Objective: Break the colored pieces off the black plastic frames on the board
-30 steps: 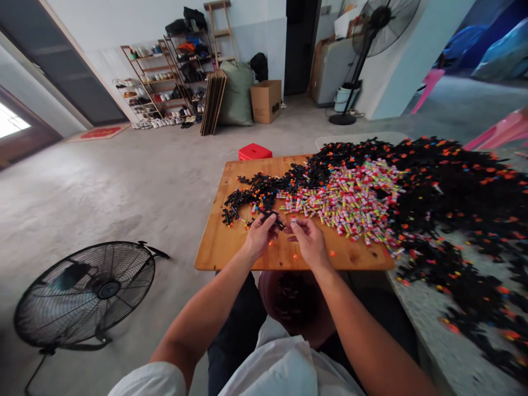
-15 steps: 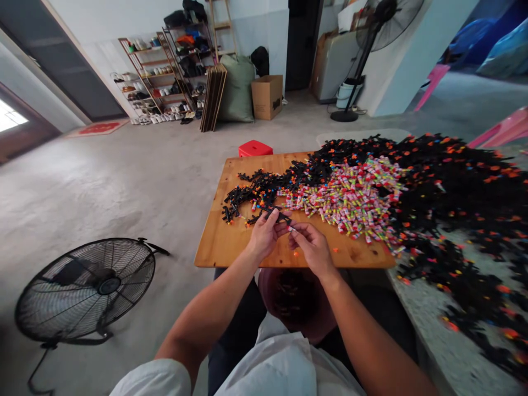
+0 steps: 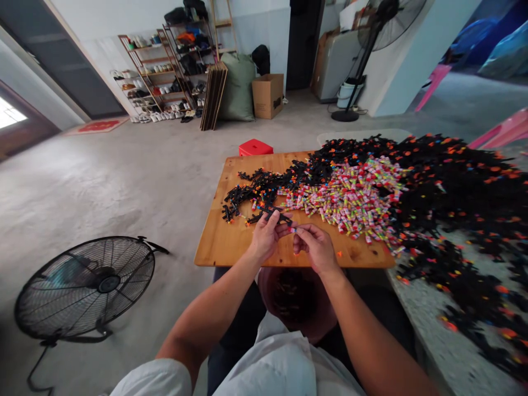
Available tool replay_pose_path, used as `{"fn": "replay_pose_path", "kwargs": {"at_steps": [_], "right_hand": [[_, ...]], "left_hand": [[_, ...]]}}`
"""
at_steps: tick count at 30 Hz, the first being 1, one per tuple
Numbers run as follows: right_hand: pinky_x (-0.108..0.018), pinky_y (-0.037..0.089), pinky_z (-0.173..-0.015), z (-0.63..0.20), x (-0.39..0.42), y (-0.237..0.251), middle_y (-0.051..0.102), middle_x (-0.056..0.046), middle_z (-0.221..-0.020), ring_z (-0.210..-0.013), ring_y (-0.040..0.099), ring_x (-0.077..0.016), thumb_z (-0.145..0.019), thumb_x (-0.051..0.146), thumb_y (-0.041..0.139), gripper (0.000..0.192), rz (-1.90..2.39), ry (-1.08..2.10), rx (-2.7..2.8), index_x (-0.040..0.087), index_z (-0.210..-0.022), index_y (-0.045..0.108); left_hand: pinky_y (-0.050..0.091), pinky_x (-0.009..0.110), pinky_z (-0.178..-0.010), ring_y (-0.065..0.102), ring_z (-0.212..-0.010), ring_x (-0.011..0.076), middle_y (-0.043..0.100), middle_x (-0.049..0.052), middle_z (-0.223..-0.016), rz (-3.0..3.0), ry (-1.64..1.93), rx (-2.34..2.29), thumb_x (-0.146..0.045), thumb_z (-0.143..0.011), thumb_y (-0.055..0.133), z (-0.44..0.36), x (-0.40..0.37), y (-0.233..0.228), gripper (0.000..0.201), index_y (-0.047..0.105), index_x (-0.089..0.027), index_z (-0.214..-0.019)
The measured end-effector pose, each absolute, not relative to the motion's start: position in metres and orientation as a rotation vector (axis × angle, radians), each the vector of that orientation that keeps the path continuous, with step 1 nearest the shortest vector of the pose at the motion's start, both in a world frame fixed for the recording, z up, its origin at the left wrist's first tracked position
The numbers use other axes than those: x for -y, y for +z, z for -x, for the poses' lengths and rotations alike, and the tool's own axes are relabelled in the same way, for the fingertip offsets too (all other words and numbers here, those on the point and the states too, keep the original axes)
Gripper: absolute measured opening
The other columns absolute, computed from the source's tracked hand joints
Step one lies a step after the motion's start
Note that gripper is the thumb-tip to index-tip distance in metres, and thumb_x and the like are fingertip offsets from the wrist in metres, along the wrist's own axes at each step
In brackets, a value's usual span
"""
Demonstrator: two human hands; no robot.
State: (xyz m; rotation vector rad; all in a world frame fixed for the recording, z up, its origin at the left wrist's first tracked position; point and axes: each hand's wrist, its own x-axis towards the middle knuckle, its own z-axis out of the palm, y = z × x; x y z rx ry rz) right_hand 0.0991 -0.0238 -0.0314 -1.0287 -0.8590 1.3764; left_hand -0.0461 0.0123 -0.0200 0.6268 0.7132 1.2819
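Note:
My left hand grips a small black plastic piece over the near edge of a wooden board. My right hand pinches a small coloured tube and holds it against the end of the black piece. Just beyond my hands lie a heap of pink, yellow and green tubes and a spread of black pieces with orange tips. A much larger black pile covers the table to the right.
A maroon bowl holding dark pieces sits in my lap below the board. A floor fan stands at the left. A red stool is behind the board. Shoe racks, a box and a standing fan are at the far wall.
My right hand has brought the coloured tube closer to the black piece in my left hand. Both hands have drawn together slightly; the piles have not moved.

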Motion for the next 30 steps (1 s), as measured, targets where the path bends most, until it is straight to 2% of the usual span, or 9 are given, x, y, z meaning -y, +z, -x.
{"fn": "replay_pose_path", "kwargs": {"at_steps": [9,20,23,26,28,30], "right_hand": [[-0.023,0.047,-0.043,-0.092,0.022,-0.029,0.064,0.003,-0.059,-0.046,0.056,-0.0114,-0.073,0.043,0.085,0.031,0.96,1.392,0.671,0.021,-0.079,0.065],[-0.022,0.048,-0.047,-0.074,0.032,-0.037,0.064,0.004,-0.062,-0.051,0.057,-0.0105,-0.072,0.04,0.086,0.031,0.922,1.303,0.447,0.022,-0.08,0.062],[-0.021,0.044,-0.044,-0.085,0.04,-0.045,0.062,0.004,-0.061,-0.049,0.054,-0.01,-0.069,0.038,0.087,0.031,0.949,1.417,0.436,0.021,-0.078,0.062],[-0.021,0.039,-0.04,-0.115,0.05,-0.059,0.058,0.005,-0.057,-0.044,0.049,-0.0099,-0.073,0.042,0.085,0.031,1.059,1.538,0.594,0.021,-0.078,0.063],[-0.021,0.038,-0.041,-0.14,0.06,-0.072,0.056,0.006,-0.056,-0.044,0.047,-0.0097,-0.079,0.048,0.08,0.032,1.16,1.6,0.784,0.02,-0.079,0.064],[-0.022,0.04,-0.043,-0.16,0.07,-0.085,0.06,0.004,-0.058,-0.046,0.051,-0.0107,-0.083,0.052,0.076,0.034,1.297,1.708,1.067,0.019,-0.083,0.067]], "left_hand": [[0.062,0.031,-0.074,0.076,-0.077,0.0182,0.075,0.004,-0.091,-0.773,1.309,-0.798,-0.052,-0.08,0.084,0.043,-0.011,-0.017,0.047,0.062,-0.018,-0.102],[0.061,0.033,-0.079,0.074,-0.082,0.02,0.077,0.009,-0.092,-0.826,1.336,-0.935,-0.055,-0.083,0.079,0.033,0.0,-0.029,0.041,0.07,-0.015,-0.09],[0.059,0.035,-0.088,0.074,-0.088,0.0214,0.078,0.008,-0.094,-0.949,1.26,-0.909,-0.048,-0.08,0.084,0.051,0.006,-0.031,0.04,0.074,-0.016,-0.101],[0.055,0.036,-0.097,0.073,-0.106,0.0268,0.078,0.012,-0.111,-1.134,0.963,-0.811,-0.033,-0.073,0.092,0.093,0.008,-0.03,0.055,0.073,-0.018,-0.122],[0.056,0.038,-0.097,0.071,-0.113,0.0307,0.075,0.014,-0.123,-1.245,0.826,-0.824,-0.034,-0.076,0.089,0.124,0.003,-0.035,0.052,0.075,-0.02,-0.124],[0.055,0.039,-0.098,0.07,-0.113,0.0288,0.074,0.012,-0.124,-1.45,0.88,-1.041,-0.041,-0.087,0.078,0.149,-0.009,-0.045,0.04,0.075,-0.021,-0.122]]}}
